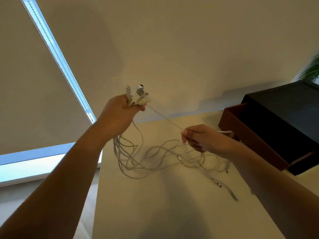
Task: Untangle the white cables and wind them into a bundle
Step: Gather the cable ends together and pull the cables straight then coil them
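My left hand (119,114) is raised above the table and grips a bunch of white cable ends, with several plugs (139,94) sticking up out of the fist. From that fist the white cables (155,157) hang down and spread in tangled loops over the table. One thin strand (165,118) runs taut from the plugs down to my right hand (202,137), which pinches it between thumb and fingers. A short cable end (226,132) pokes out behind the right hand. More plugs (217,182) lie at the loose ends on the table.
The cables lie on a cream table (155,204) whose left edge drops to the floor. A brown open box (250,140) and a black box (284,114) stand at the right. A window blind (34,100) hangs at the left, a plant (310,69) at far right.
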### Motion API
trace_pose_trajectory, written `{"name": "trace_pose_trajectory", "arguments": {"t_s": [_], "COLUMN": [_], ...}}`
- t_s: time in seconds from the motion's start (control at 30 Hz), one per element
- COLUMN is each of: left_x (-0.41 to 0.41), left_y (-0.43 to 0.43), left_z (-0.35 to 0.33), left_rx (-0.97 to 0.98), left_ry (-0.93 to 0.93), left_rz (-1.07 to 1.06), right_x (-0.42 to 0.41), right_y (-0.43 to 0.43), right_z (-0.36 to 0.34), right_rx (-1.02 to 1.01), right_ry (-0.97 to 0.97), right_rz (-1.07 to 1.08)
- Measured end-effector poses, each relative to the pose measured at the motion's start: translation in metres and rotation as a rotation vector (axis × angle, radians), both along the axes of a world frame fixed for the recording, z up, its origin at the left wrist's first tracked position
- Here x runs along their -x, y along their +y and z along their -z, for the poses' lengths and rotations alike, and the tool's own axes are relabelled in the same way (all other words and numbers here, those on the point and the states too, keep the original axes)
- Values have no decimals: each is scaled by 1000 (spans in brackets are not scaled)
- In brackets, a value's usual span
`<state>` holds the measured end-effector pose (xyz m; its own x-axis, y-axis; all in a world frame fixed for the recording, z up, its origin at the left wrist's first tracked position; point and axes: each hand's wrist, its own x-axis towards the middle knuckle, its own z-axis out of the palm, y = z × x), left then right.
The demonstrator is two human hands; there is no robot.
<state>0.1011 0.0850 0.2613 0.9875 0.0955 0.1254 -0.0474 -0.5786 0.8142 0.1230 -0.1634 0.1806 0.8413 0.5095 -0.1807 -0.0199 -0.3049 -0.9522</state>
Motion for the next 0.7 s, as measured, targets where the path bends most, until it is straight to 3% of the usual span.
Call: {"name": "trace_pose_trajectory", "arguments": {"t_s": [0.13,0.47,0.7], "left_x": [-1,-8,-9], "left_y": [15,21,38], "left_z": [-11,-14,-19], "left_rx": [71,190,309], "left_ry": [-49,-173,-223], "left_rz": [-82,-199,-241], "right_x": [-6,-7,-11], "right_y": [-24,-47,-61], "right_z": [19,58,76], "right_rx": [92,767,750], "right_ry": [25,-423,-382], "right_rz": [78,80,141]}}
